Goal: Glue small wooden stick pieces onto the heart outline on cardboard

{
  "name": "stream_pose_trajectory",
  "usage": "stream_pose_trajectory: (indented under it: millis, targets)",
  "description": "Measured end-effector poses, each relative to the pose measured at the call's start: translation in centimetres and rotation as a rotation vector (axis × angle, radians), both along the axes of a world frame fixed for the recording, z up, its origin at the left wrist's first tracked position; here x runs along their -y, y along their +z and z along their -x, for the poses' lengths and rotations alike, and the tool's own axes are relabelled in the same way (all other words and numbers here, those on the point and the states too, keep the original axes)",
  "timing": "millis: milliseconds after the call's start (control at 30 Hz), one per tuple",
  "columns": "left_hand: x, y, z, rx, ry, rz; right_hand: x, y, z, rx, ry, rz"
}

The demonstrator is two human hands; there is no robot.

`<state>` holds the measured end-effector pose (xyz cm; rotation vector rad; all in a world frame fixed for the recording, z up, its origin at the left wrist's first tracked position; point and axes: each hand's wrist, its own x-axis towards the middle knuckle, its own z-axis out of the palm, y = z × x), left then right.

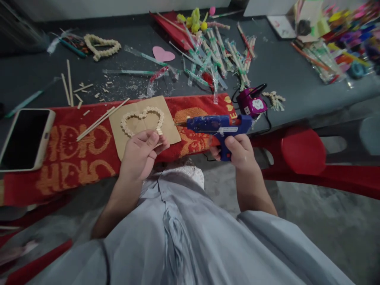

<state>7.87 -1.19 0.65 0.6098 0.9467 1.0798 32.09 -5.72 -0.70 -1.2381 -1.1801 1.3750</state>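
Observation:
My right hand is closed round the handle of a blue glue gun. Its nozzle points left, just short of the cardboard's right edge. My left hand pinches a small pale stick piece between thumb and fingers; whether it is loose or joined to the heart I cannot tell. Just beyond these fingers, a heart-shaped frame of short pale stick pieces lies over the brown cardboard. The lower part of that heart is hidden by my left hand.
A red cloth lies along the table's front edge, with a phone at its left. Loose sticks, a second stick heart and a pink paper heart lie about. Wrapped chopsticks and a purple box are right; red chairs stand below.

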Motion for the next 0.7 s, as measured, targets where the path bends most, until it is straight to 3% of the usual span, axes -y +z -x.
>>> stream_pose_trajectory:
  millis: [233, 700]
  targets:
    - [0.4, -0.3, 0.1, -0.062, -0.023, -0.052, 0.4, 1.4, 1.9, -0.06, 0.106, -0.008]
    - [0.8, -0.2, 0.6, -0.11, -0.011, -0.067, 0.5, 1.9, 2.1, -0.025, 0.164, -0.054]
